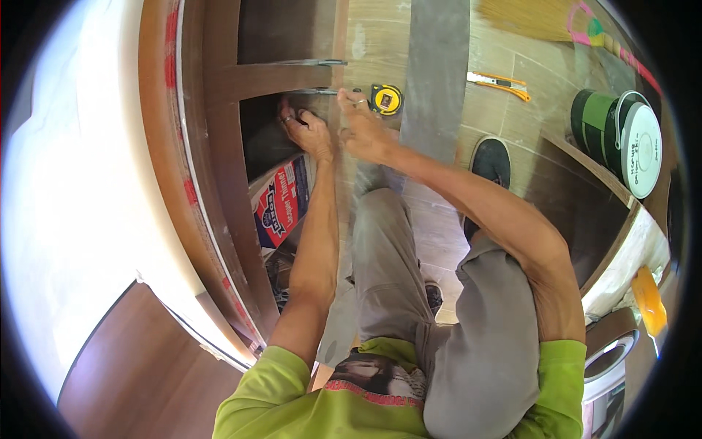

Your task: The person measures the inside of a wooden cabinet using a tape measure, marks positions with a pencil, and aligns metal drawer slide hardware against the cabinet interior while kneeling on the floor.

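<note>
My left hand reaches into a dark opening of a brown wooden cabinet frame, its fingers bent just below a thin metal rail. What those fingers hold, if anything, is hidden. At the rail's near end, by the opening's edge, my right hand is closed with one finger along the rail's tip; its grip is too small to make out. A second metal rail lies along the crosspiece above. Just right of my right hand rests a yellow and black tape measure.
A red, white and blue container stands in the cabinet below my left hand. On the right are an orange utility knife, a lidded green and black bucket, a broom and an orange-bladed tool. A grey board lies on the floor.
</note>
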The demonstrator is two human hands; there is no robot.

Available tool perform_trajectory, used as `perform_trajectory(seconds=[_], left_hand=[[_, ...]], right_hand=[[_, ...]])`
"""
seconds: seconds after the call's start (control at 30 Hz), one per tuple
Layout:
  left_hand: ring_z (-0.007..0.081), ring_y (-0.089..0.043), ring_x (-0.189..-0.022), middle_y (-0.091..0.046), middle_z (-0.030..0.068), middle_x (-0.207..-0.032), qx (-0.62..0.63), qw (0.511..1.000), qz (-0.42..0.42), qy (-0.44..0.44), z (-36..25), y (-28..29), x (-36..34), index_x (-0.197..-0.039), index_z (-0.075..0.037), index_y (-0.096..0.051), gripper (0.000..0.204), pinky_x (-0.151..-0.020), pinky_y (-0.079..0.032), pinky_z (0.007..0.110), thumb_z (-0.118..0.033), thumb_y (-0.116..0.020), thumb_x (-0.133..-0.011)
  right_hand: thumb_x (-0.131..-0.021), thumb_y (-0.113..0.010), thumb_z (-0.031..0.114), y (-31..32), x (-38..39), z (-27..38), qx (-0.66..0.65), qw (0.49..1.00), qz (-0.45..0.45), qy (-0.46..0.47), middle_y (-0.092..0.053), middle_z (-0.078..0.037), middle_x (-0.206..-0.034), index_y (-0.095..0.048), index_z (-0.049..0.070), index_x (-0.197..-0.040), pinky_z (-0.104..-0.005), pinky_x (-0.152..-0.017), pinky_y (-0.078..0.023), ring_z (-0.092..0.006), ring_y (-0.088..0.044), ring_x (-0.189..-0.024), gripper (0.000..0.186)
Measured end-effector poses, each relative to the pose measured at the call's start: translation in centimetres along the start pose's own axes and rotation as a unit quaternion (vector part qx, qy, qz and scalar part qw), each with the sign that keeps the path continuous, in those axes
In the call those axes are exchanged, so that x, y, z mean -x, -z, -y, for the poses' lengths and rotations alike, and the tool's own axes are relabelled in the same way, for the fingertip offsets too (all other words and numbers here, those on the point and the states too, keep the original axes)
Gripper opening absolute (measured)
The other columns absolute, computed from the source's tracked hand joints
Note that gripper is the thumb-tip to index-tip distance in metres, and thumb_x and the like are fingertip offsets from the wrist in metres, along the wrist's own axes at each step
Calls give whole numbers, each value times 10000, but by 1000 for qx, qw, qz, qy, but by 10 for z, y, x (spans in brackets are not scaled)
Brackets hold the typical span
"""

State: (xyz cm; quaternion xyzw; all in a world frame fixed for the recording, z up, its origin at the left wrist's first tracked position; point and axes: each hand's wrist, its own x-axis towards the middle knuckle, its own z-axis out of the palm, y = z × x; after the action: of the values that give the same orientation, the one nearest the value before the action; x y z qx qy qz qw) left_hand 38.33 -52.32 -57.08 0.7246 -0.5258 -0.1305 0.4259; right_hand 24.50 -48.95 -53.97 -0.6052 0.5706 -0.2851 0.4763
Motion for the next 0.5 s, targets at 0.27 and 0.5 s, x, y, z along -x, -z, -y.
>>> perform_trajectory(seconds=[0.27, 0.5], left_hand=[[404, -566, -1138, -551, 280, -1260, 3, 1000, -3, -12, 5, -5, -6, -1292, 61, -520, 421, -994, -437, 455, -71, -468, -895], [348, -615, -1107, -593, 265, -1211, -38, 999, -24, -21, 16, -4, -3, -1256, 73, -553, 403, -966, -471, 409, -61, -480, -883]], right_hand=[[-891, -605, 190, 21, -32, -15, 41, 988, -95, 112, -600, -198, -1059, -528, 69, -1200, -506, -808, -460, -406, -605, -967, 341], [-909, -615, 221, 32, -36, -38, 209, 951, -109, 202, -628, -129, -1021, -551, 90, -1058, -473, -805, -477, -336, -642, -911, 208]])
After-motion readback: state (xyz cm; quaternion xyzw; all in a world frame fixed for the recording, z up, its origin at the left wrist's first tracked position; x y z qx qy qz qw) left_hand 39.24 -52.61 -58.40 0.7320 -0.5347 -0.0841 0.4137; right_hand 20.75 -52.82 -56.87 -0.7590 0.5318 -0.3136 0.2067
